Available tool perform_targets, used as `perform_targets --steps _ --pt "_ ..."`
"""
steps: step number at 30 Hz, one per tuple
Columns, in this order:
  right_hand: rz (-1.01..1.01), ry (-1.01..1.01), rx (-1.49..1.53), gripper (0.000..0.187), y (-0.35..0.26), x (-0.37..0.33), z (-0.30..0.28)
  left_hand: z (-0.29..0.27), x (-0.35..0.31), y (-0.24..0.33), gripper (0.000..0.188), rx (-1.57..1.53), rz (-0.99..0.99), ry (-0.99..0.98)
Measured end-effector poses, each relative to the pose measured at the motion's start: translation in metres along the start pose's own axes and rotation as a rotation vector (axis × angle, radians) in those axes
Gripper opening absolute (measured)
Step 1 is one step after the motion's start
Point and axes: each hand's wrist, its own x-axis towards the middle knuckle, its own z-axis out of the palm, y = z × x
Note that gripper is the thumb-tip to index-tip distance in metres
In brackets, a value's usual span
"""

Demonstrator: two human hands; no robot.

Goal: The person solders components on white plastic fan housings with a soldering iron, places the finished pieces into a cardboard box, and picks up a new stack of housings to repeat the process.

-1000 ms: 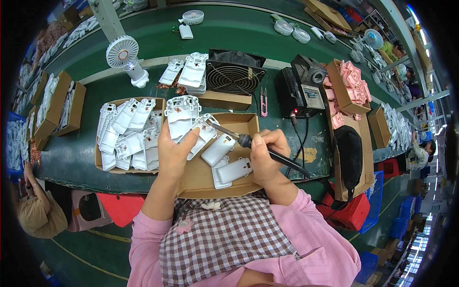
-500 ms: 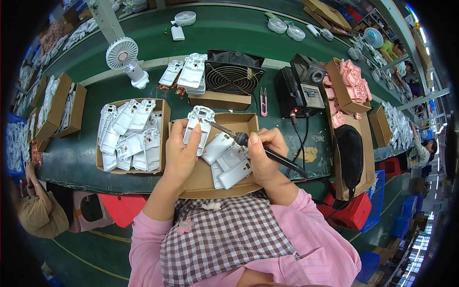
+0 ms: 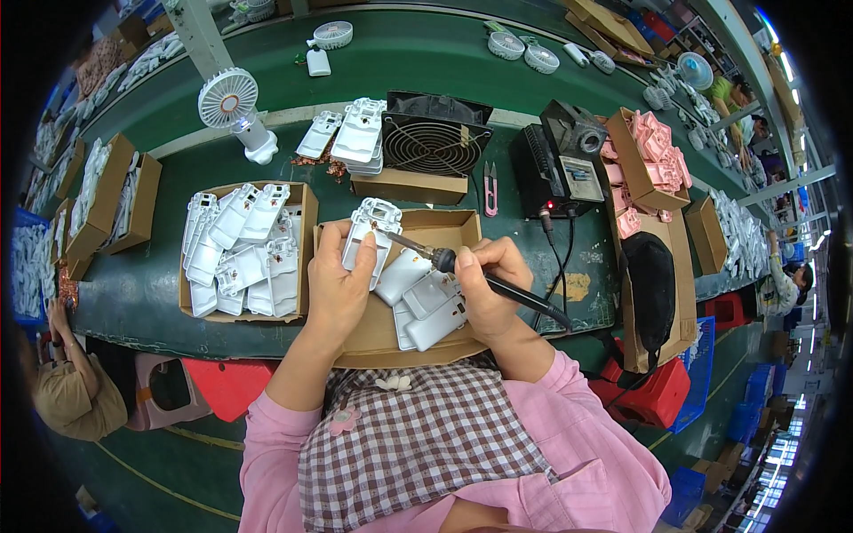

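My left hand [image 3: 342, 282] is closed around a white plastic fan-handle casing [image 3: 377, 216], held tilted over a shallow cardboard tray [image 3: 459, 227]. My right hand [image 3: 494, 284] grips a soldering iron [image 3: 533, 300] by its black handle. The iron's tip reaches the upper part of the casing, close to my left thumb; whether it touches is too small to tell. Beneath my hands, several white casings [image 3: 434, 298] lie in the tray. To the left, a cardboard box [image 3: 309, 213] is filled with similar white casings [image 3: 242, 222].
Behind the tray stand a black box fan [image 3: 435, 142] and a stack of casings [image 3: 361, 133]. Pink-handled snips [image 3: 490, 189] lie beside a black soldering station [image 3: 555, 164], whose cable runs down the right. Further out are a white handheld fan [image 3: 233, 111] and a box of pink parts [image 3: 653, 164].
Fans on the green belt at the back have shifted slightly left. My hands stay nearly in place, with the iron and casing moved only a little.
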Motion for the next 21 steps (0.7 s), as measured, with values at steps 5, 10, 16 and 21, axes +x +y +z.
perform_targets --steps 5,10,16,21 --pt "-0.005 -0.016 -0.042 0.019 0.0013 0.001 0.0007 0.0006 0.0007 -0.0007 0.016 -0.023 -0.023 0.002" --pt "0.001 -0.014 -0.022 0.019 0.001 0.0011 0.0008 0.0006 0.0008 0.0046 0.016 -0.022 -0.024 0.009" --pt "0.052 0.014 0.105 0.017 -0.0029 0.0003 0.0007 0.0005 0.0002 0.0041 0.016 -0.011 -0.032 0.003" --pt "0.044 0.011 0.096 0.016 -0.0036 0.0017 0.0003 0.001 -0.0005 0.0065 0.017 -0.003 -0.009 -0.009"
